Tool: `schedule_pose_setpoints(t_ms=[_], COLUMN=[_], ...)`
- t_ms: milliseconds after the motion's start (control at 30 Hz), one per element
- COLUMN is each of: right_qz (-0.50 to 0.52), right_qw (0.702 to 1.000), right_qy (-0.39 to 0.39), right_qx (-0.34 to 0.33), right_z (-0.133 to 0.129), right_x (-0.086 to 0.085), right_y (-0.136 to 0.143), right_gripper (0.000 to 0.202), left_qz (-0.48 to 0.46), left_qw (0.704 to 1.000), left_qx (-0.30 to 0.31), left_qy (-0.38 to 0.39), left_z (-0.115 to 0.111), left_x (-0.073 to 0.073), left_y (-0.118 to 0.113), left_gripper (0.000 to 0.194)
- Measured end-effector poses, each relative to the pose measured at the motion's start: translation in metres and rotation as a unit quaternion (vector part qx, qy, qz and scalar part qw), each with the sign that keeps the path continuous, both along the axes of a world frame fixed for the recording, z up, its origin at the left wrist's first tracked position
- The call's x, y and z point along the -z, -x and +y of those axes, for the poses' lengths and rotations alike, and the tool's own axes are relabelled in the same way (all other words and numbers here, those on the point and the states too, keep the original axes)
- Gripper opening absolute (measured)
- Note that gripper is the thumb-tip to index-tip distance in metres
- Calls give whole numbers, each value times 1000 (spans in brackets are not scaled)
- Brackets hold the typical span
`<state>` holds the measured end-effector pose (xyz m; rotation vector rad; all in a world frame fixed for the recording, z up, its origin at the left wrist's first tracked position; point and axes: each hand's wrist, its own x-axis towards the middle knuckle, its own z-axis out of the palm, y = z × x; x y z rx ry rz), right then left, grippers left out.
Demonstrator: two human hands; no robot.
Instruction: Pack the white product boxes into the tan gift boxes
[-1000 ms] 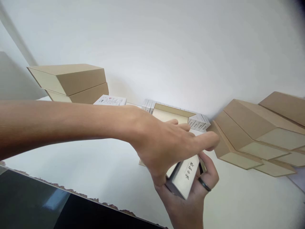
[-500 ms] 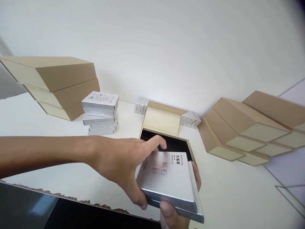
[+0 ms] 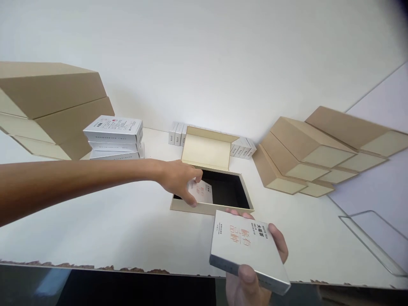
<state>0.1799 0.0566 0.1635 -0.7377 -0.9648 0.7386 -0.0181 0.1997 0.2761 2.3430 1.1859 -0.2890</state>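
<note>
My left hand (image 3: 180, 180) reaches into the left end of an open gift box (image 3: 212, 209) with a black inside. Its fingers and thumb grip a silver-white tea box (image 3: 205, 193), which lies partly inside the gift box and is partly hidden by the hand. My right hand (image 3: 251, 282) holds a second tea box (image 3: 247, 246) from below, in front of the gift box near the table edge. Its thumb presses the near side and its fingers curl round the far side. Red and black characters and "WHITE TEA" show on that box's top.
A stack of tea boxes (image 3: 114, 127) stands at the left, beside stacked tan boxes (image 3: 60, 97). More tan boxes (image 3: 318, 148) are piled at the right. A row of small white boxes (image 3: 244, 146) lines the wall behind the raised lid (image 3: 207, 148). The table's near edge (image 3: 111, 268) is chipped.
Both hands were together on two stacked tea boxes. My left hand has moved one away into the open gift box, while my right hand keeps the other. The view has shifted.
</note>
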Motion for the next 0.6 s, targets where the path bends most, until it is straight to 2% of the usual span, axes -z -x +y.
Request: schedule_pose_setpoints(t_ms=[67, 133, 200, 300, 367, 433, 500, 600], right_qz=[6, 13, 14, -17, -46, -57, -48, -54], right_qw=[1000, 999, 999, 1000, 998, 997, 995, 994], right_qy=[-12, -29, -33, -23, -27, -45, -68, -64], right_qx=[16, 37, 38, -4, -20, 6, 51, 68], right_z=[1, 2, 2, -1, -1, 0, 2, 4], right_x=[4, 7, 8, 8, 9, 13, 17, 16], right_y=[1, 2, 3, 2, 2, 5, 8, 9], right_gripper=[74, 72, 69, 65, 65, 64, 64, 66], left_qz=[46, 57, 28, 24, 60, 66, 13, -96], left_qw=[999, 998, 998, 995, 990, 988, 989, 981], left_qx=[9, 24, 48, 97, 128, 137, 145, 171], left_qy=[22, 9, -6, -6, -13, -24, -33, -9], left_z=[4, 5, 6, 9, 11, 12, 10, 1], left_x=[4, 3, 4, 11, 21, 30, 31, 16], left_y=[-1, -2, -8, -26, -39, -46, -44, -25], left_gripper=[65, 68, 81, 100, 95, 92, 98, 102])
